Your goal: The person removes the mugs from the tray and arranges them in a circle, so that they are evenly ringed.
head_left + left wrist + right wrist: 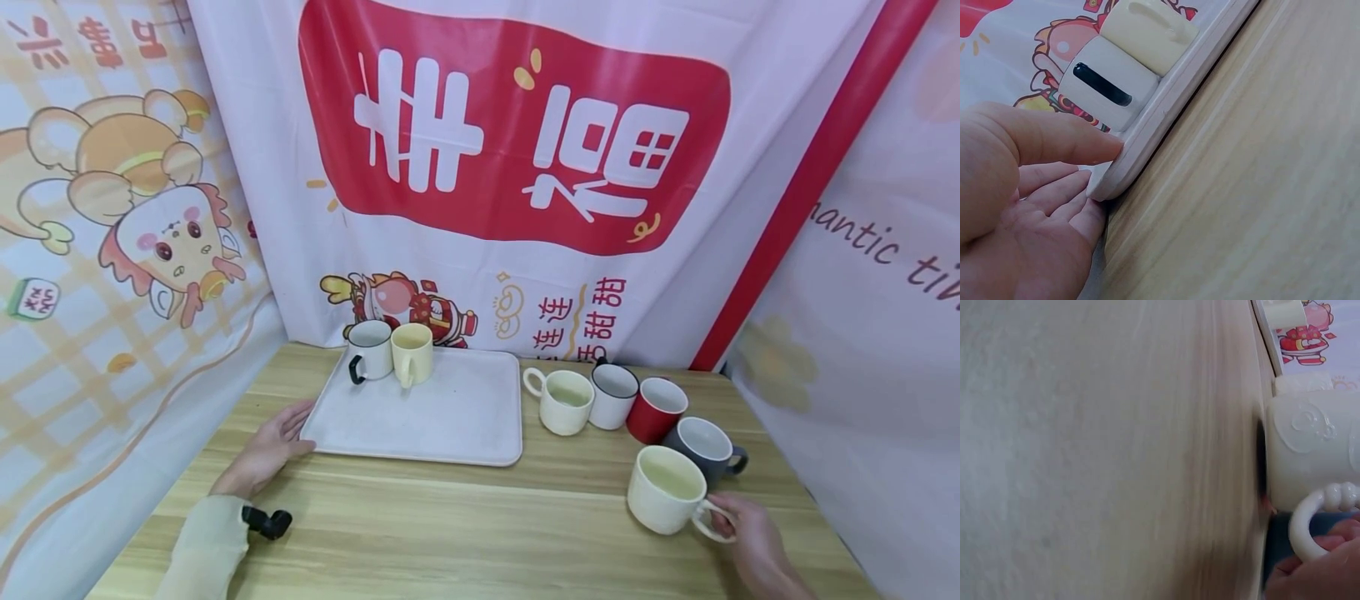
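Observation:
My left hand [266, 446] is at the near left corner of a white tray [450, 425], thumb at the front rim and fingers along the side, holding the corner between them. On the tray's far left, a white mug with a black handle [371, 350] stands beside a pale yellow mug [412, 354]. My right hand [753, 537] grips the handle of a cream mug [663, 500] at the right. That mug is upright, with raised patterns on its side in the right wrist view, and overlaps a dark grey mug [705, 454] behind it.
Right of the tray, a row holds another cream mug [566, 408], a white mug with a dark rim [612, 400] and a red mug [651, 417], ending at the dark grey one. Printed cloths [262, 250] hang around the wooden table [420, 533].

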A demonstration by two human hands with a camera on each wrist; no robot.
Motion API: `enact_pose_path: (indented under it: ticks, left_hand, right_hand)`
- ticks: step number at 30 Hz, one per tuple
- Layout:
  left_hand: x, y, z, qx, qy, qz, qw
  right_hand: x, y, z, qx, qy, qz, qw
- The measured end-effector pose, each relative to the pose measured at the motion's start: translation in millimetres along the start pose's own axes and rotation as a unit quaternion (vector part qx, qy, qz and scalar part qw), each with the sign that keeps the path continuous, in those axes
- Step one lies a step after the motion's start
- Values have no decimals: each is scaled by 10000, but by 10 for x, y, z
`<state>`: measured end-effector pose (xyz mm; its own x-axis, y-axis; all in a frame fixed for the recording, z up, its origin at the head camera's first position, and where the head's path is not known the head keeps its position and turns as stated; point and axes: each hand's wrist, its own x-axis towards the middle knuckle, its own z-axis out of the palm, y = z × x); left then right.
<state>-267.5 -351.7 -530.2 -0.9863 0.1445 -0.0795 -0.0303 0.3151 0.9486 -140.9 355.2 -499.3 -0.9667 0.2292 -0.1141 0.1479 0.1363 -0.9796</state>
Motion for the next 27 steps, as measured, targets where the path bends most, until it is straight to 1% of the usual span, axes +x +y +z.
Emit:
enact_pose_path:
  ticks: [2, 3, 6, 8, 11, 16, 18, 23, 27]
  left_hand:
    - [2, -12, 4, -11, -5, 8, 10000]
    - [2, -16, 4, -12, -6, 13, 10000]
    - [4, -29, 0, -15, -16, 17, 10000]
    - [7, -33, -3, -7, -13, 17, 10000]
    - [12, -33, -5, -5, -14, 21, 10000]
    - [11, -19, 3, -19, -14, -28, 10000]
    - [2, -10, 14, -18, -8, -66, 10000]
    - [-2, -4, 20, 12, 6, -87, 10000]
    - [1, 6, 12, 47, 15, -53, 10000]
  right_hand:
    - [-8, 5, -4, -96, -86, -66, 9999]
    - [-14, 7, -1, -189, -147, -165, 9996]
    - [-45, 16, 9, -626, -271, -392, 9969]
    - [-66, 17, 14, -870, -252, -381, 9952]
    - [-86, 7, 11, -1067, -225, -141, 9939]
    - [-93, -43, 19, -1343, -262, 94, 9906]
    - [-96, -66, 28, -1380, -231, 168, 9900]
    - [-95, -113, 33, -1442, -197, 495, 9881]
    - [-82, -135, 31, -1463, -180, 576, 9874]
